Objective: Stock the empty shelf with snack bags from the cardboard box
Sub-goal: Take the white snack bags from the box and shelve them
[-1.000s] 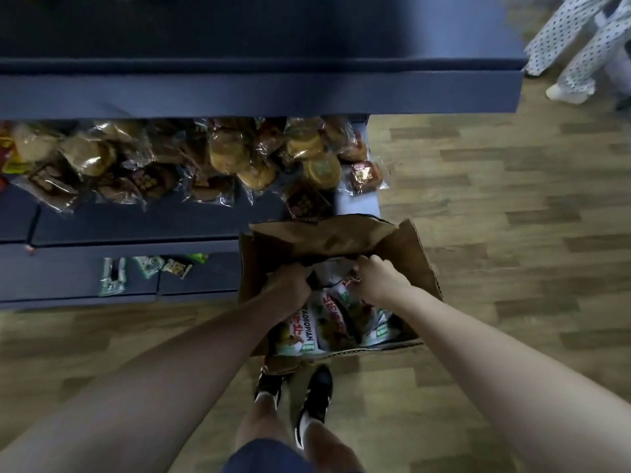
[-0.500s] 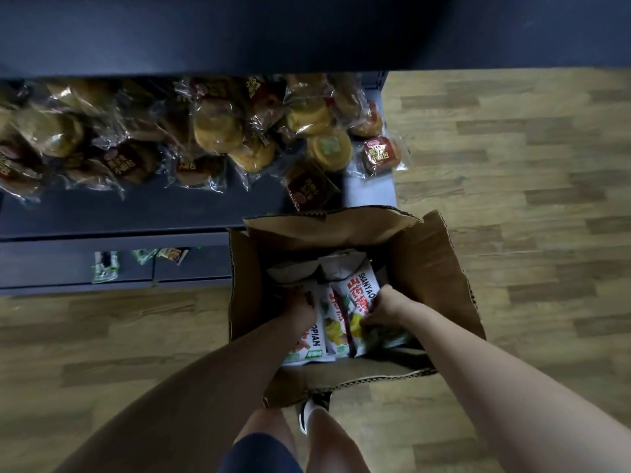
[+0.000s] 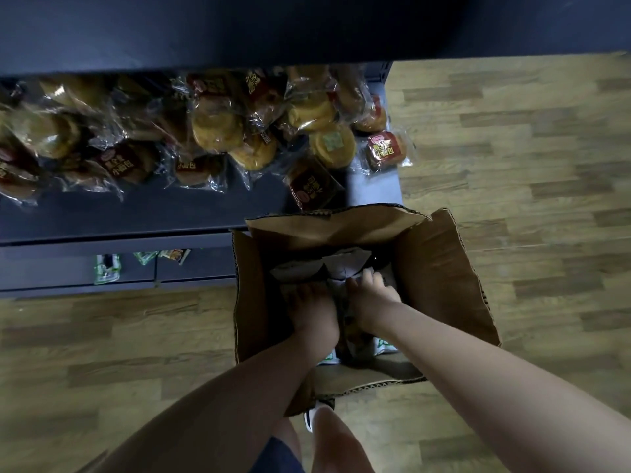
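- Down in the lower middle of the frame, the snack bags [image 3: 341, 268] fill the open cardboard box [image 3: 440, 278] standing on the wooden floor [image 3: 529, 165].
- Both hands are pressed in among the bags: the left hand [image 3: 312, 314] lies with fingers spread flat on them, and the right hand [image 3: 370, 297] curls its fingers around a bag's top edge; how firm the grip is cannot be told.
- Just above the box, a dark shelf [image 3: 136, 213] carries wrapped buns [image 3: 215, 126] piled across the upper left.
- Below it, a lower shelf [image 3: 61, 268] holds a few small packets [image 3: 107, 268].
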The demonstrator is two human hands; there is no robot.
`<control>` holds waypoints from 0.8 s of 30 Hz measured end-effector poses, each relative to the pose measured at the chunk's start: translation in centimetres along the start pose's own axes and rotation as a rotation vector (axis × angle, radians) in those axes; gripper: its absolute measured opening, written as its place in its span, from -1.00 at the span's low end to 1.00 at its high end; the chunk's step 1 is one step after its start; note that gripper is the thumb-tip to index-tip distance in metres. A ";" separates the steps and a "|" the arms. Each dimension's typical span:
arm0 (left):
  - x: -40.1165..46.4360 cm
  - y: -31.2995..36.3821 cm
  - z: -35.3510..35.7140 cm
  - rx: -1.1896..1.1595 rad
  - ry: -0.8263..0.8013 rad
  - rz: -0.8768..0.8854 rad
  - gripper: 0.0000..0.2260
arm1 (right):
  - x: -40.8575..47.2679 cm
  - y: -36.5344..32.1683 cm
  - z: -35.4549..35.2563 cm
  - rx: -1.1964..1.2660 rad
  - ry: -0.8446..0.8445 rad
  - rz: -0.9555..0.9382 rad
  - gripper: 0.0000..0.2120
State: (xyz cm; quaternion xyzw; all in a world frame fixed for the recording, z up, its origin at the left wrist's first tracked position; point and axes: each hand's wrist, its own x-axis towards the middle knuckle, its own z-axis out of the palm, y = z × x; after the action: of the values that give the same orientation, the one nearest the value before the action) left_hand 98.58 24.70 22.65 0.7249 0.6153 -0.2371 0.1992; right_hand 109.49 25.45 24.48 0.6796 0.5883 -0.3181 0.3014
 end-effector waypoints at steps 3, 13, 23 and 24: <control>0.4 0.6 1.9 -0.046 -0.165 0.011 -0.53 | 1.0 -1.4 0.9 0.061 -0.085 0.036 -0.34; 1.3 -0.4 2.9 -0.131 -0.208 -0.009 -0.33 | 1.9 -1.5 1.3 -0.057 -0.081 0.034 -0.39; 1.6 -0.9 -2.8 -0.270 -0.312 0.054 -0.60 | 1.3 -0.1 -0.9 0.184 -0.220 0.081 -0.43; 1.5 -0.9 -3.7 -0.361 -0.304 0.048 -0.60 | 1.1 0.0 -1.1 0.219 -0.220 0.089 -0.43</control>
State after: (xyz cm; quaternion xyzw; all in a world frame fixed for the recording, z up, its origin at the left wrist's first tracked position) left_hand 98.28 28.16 24.72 0.6480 0.5932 -0.2250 0.4215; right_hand 109.74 27.02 24.30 0.6950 0.4826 -0.4392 0.3018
